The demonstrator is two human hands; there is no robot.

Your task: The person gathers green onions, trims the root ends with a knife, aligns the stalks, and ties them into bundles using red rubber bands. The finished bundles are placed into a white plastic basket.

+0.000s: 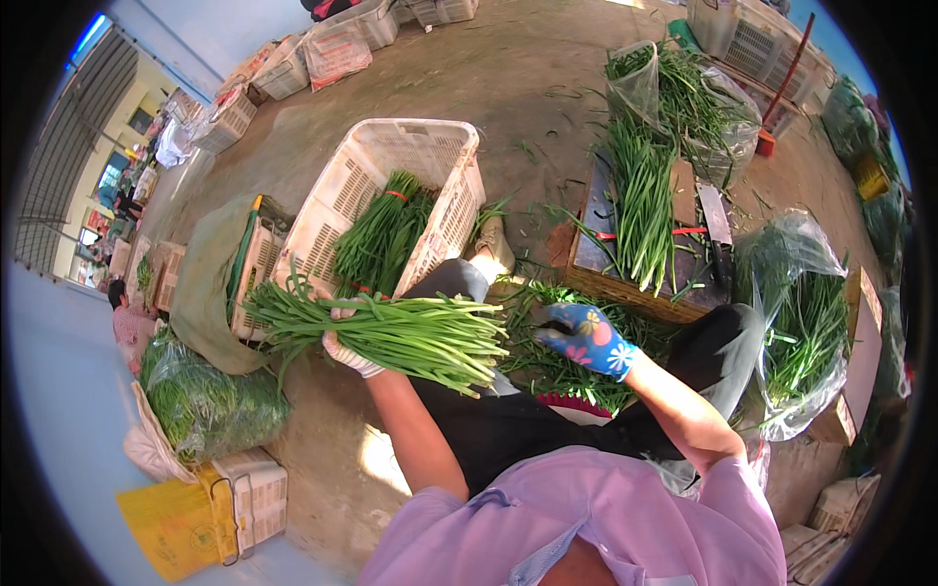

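Observation:
My left hand [350, 344], in a pale glove, grips a loose bundle of long green leafy stalks [432, 337], probably garlic chives, with the pale cut ends to the right. My right hand [582, 337], in a blue flowered glove, holds nothing, its thumb and fingers apart above loose green trimmings [586, 388]. Beyond my left hand, a white plastic crate [304, 212] holds bundles tied with red bands [388, 227]. More stalks [641, 205] lie across a red strip [689, 231] on a low board [593, 249] at the right, beside a cleaver [714, 212].
Plastic bags of greens [802, 329] stand at the right, behind the board and at the left [220, 403]. A yellow bag [176, 524] hangs by a crate [260, 491] at lower left. A red broom [766, 143] leans far right. One person [132, 322] sits far left.

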